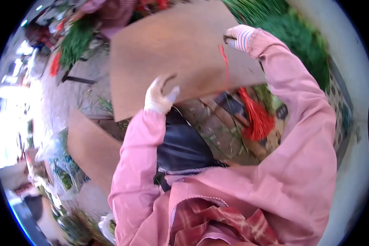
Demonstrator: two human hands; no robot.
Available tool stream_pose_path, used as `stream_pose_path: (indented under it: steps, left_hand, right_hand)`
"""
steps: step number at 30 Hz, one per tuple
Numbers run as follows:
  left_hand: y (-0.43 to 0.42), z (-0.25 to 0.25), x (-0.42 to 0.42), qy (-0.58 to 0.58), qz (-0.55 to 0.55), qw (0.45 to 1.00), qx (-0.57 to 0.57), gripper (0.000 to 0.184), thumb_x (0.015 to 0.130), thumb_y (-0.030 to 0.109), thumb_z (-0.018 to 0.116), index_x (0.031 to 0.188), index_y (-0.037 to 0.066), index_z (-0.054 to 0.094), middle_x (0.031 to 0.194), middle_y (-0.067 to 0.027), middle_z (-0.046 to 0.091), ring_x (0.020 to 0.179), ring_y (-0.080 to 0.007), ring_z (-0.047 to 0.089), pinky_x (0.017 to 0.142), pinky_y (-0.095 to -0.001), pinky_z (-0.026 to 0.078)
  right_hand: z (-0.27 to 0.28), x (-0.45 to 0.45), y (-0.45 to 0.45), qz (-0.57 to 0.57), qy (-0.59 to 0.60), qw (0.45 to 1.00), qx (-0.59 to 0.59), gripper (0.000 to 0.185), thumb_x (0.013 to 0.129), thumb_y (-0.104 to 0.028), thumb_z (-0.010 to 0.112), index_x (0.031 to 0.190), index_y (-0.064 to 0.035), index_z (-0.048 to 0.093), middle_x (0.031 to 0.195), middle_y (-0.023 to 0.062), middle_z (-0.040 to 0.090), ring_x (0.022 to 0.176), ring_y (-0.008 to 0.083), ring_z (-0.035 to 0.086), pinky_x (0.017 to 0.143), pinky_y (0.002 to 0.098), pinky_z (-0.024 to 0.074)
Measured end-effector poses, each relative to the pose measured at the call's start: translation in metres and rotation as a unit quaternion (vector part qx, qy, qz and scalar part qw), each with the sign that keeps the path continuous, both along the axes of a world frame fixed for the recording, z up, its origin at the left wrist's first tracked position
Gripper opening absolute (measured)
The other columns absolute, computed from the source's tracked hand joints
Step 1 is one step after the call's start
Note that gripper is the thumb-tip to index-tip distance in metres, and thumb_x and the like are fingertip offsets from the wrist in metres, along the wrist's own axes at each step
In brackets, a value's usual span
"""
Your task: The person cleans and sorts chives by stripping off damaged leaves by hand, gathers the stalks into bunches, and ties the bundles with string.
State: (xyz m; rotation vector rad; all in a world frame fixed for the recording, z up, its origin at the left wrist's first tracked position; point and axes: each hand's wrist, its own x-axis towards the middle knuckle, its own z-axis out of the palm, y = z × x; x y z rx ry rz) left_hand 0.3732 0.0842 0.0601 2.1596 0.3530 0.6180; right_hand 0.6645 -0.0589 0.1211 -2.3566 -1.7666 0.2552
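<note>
A wide brown board (pixel 164 49) lies in front of me at a tilt. My left hand (pixel 160 96), in a pale glove with dark fingertips, is over its near edge. The thumb and curved fingers are apart, with nothing between them. Farther right, my right hand (pixel 238 37) wears a striped glove and hovers by the board's right side. Its fingers are curled in; what they hold, if anything, is too small to make out. A thin red string (pixel 225 65) runs down the board just below those fingertips.
Long green grass-like stems (pixel 291 37) are heaped at the back right beside a pale wall. A bundle of red strings (pixel 256 119) hangs below the board. Another person's pink sleeve (pixel 115 16) shows at the far side, near a green bunch (pixel 76 39). A second brown board (pixel 90 147) stands left.
</note>
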Motion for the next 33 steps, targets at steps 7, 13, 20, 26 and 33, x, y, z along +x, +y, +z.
stream_pose_path:
  steps: [7, 13, 20, 26, 33]
  left_hand:
    - [0.029, 0.002, -0.123, 0.064, 0.16, 0.982, -0.074, 0.033, 0.071, 0.008, 0.062, 0.102, -0.001, 0.056, 0.086, -0.0071, 0.057, 0.08, -0.0126, 0.054, 0.073, -0.0256, 0.044]
    - [0.026, -0.036, -0.204, -0.043, 0.24, 0.947, -0.21, 0.027, 0.075, 0.0, 0.057, 0.102, 0.001, 0.054, 0.091, -0.0077, 0.059, 0.085, -0.0139, 0.056, 0.078, -0.0259, 0.045]
    - [0.002, -0.065, -0.238, -0.113, 0.29, 0.912, -0.267, 0.024, 0.077, -0.004, 0.055, 0.1, 0.0, 0.055, 0.091, -0.0065, 0.059, 0.083, -0.0122, 0.055, 0.077, -0.0237, 0.044]
    - [-0.007, -0.051, -0.229, -0.079, 0.314, 0.923, -0.207, 0.022, 0.075, -0.003, 0.056, 0.098, -0.001, 0.056, 0.09, -0.008, 0.06, 0.083, -0.0139, 0.056, 0.078, -0.0248, 0.044]
    - [-0.038, -0.036, -0.25, -0.054, 0.388, 0.91, -0.136, 0.017, 0.077, -0.002, 0.057, 0.094, -0.003, 0.057, 0.089, -0.0112, 0.061, 0.082, -0.0162, 0.057, 0.078, -0.0261, 0.046]
  right_hand:
    - [-0.052, 0.038, 0.15, -0.114, -0.042, 0.984, 0.127, 0.023, 0.077, -0.023, 0.049, 0.091, -0.0077, 0.058, 0.089, 0.0195, 0.059, 0.083, 0.0363, 0.055, 0.075, 0.0418, 0.0431]
    - [-0.151, 0.048, 0.142, -0.347, 0.737, 0.456, 0.359, 0.034, 0.089, -0.015, 0.037, 0.12, -0.001, 0.041, 0.117, 0.0121, 0.047, 0.101, 0.0262, 0.049, 0.089, 0.0335, 0.0401]
    - [-0.141, 0.0, -0.055, -0.196, 0.475, 0.789, 0.336, 0.035, 0.089, -0.012, 0.045, 0.121, -0.0004, 0.041, 0.119, 0.0072, 0.046, 0.109, 0.0139, 0.042, 0.094, 0.0232, 0.0305]
    - [-0.109, -0.072, -0.086, -0.153, 0.186, 0.924, 0.297, 0.02, 0.085, -0.013, 0.047, 0.101, -0.0048, 0.055, 0.091, 0.0104, 0.059, 0.085, 0.0177, 0.055, 0.076, 0.028, 0.0425]
    - [-0.276, -0.15, -0.147, -0.287, 0.376, 0.874, -0.107, 0.029, 0.078, 0.0, 0.053, 0.107, -0.0012, 0.053, 0.094, 0.0058, 0.058, 0.085, 0.0152, 0.052, 0.078, 0.0255, 0.0427]
